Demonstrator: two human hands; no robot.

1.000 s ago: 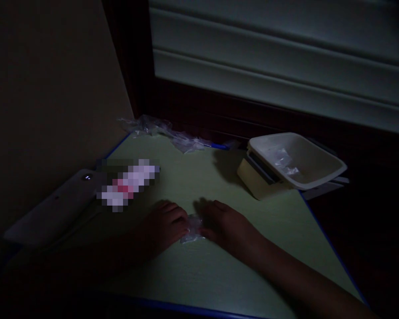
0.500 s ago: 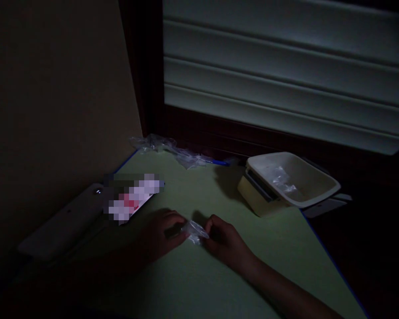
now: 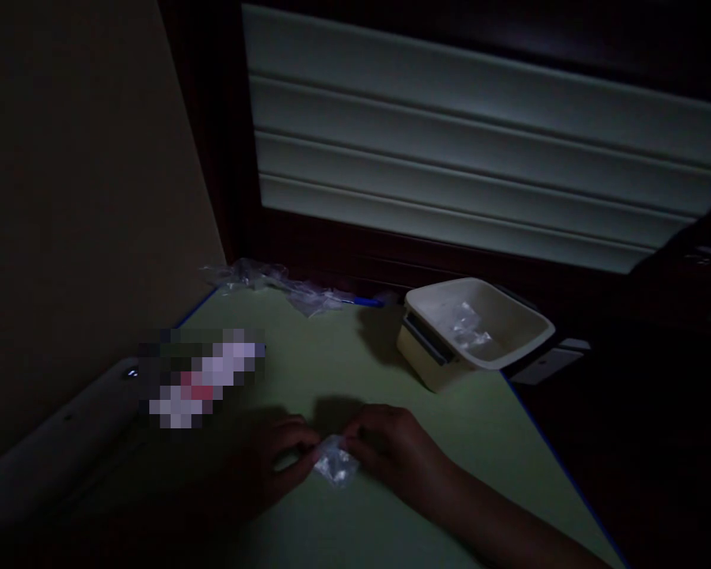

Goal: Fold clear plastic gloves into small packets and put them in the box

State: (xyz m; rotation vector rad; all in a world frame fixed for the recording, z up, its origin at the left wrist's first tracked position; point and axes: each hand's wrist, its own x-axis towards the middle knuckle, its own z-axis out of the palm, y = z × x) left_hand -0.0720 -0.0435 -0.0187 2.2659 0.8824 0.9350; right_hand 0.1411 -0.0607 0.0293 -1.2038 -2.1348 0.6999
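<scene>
A small clear plastic bag (image 3: pixel 336 462) is held between my two hands, low over the green table. My left hand (image 3: pixel 287 454) pinches its left top corner between thumb and fingers. On the other side, my right hand (image 3: pixel 385 442) grips the right top corner, also with thumb and fingers closed. The bag hangs toward me and catches some light; what it contains is too dim to tell.
A cream bin (image 3: pixel 479 324) with clear bags inside stands at the table's back right. Clear plastic bags (image 3: pixel 308 296) and a blue pen (image 3: pixel 367 302) lie along the back edge. A bright, blurred-out object (image 3: pixel 207 383) and a long white device (image 3: pixel 65 427) are at left.
The view has shifted, so the bin and table appear further left. Between my hands the bag has tipped flatter and now faces me, and my right fingers have moved to its top corner.
</scene>
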